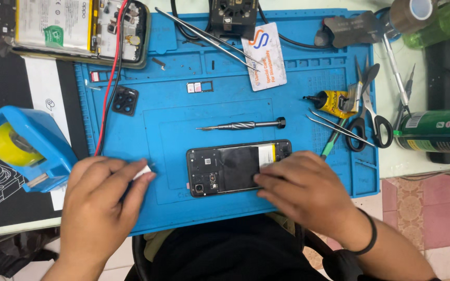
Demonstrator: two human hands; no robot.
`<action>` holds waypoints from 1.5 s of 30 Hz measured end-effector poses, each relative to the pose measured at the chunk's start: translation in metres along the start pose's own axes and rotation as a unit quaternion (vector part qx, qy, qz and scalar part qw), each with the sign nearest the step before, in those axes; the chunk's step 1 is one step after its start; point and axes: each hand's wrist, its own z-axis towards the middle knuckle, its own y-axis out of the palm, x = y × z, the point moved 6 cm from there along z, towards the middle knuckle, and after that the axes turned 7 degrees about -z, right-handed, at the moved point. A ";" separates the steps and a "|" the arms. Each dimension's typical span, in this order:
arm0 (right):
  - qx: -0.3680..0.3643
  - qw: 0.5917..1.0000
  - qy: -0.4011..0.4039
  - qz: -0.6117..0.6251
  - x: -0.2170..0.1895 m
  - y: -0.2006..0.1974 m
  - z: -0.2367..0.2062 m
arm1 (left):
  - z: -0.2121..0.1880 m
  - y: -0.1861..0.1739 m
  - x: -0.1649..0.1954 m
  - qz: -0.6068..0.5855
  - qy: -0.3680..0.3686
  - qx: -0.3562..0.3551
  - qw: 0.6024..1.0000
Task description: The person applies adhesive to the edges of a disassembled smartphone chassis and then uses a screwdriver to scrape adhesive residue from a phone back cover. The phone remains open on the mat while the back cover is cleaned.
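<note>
Head view: opened phone point(235, 167), back cover off, lay flat on blue work mat point(225, 78). Right hand point(300, 187) rested on its right end, fingers pressed together and flat. Left hand point(102, 195) lay on mat left of phone, well apart, pinching small white piece point(142, 171). Blue tape dispenser point(24, 148) held one yellow roll. Counted: one screwdriver point(245, 125), one scissors point(366, 112), one glue tube point(334, 102), second opened phone point(79, 28) at top left

phones 2 point(238, 167) | tweezers 2 point(204, 35) | scissors 1 point(368, 112) | screwdriver 1 point(243, 125) | glue tube 1 point(334, 101)
</note>
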 end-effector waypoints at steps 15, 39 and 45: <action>0.047 0.918 0.368 -0.143 0.131 -0.033 -0.016 | -0.020 0.031 0.053 -0.131 0.025 -0.033 0.991; 0.296 0.764 0.399 0.411 0.078 0.005 -0.098 | -0.009 0.106 0.121 -0.181 0.176 -0.146 0.957; 0.253 0.822 0.416 0.295 0.068 0.011 -0.082 | -0.006 0.113 0.122 -0.181 0.163 -0.165 0.956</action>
